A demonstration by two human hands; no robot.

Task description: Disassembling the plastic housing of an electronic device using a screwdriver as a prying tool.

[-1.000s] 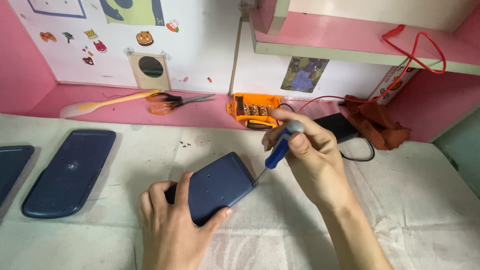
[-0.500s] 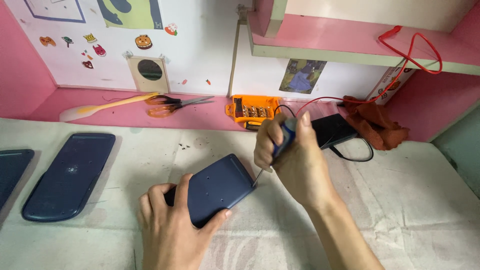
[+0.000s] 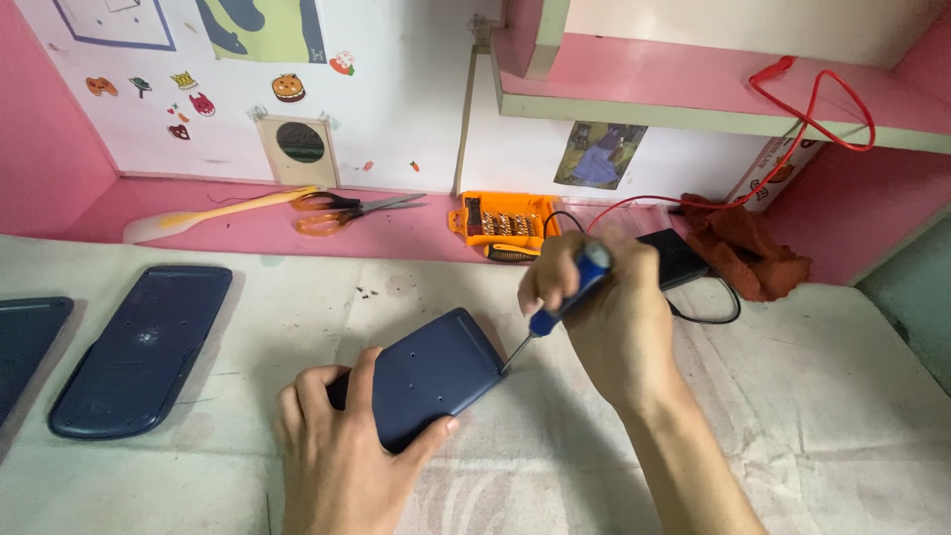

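My left hand (image 3: pixel 342 451) is gripping the blue case (image 3: pixel 426 376); my right hand (image 3: pixel 604 307) is clasping the screwdriver (image 3: pixel 560 302), tip slanting toward seven o'clock into the case's corner.

Our left hand (image 3: pixel 342 451) covers the dark blue plastic case's (image 3: pixel 428 374) near end; the second flat blue cover (image 3: pixel 25 342) runs off the left edge.

Left hand (image 3: pixel 342 451) pins dark blue case (image 3: pixel 428 374); right hand (image 3: pixel 604 307) w/ blue screwdriver (image 3: pixel 560 307) at its corner.
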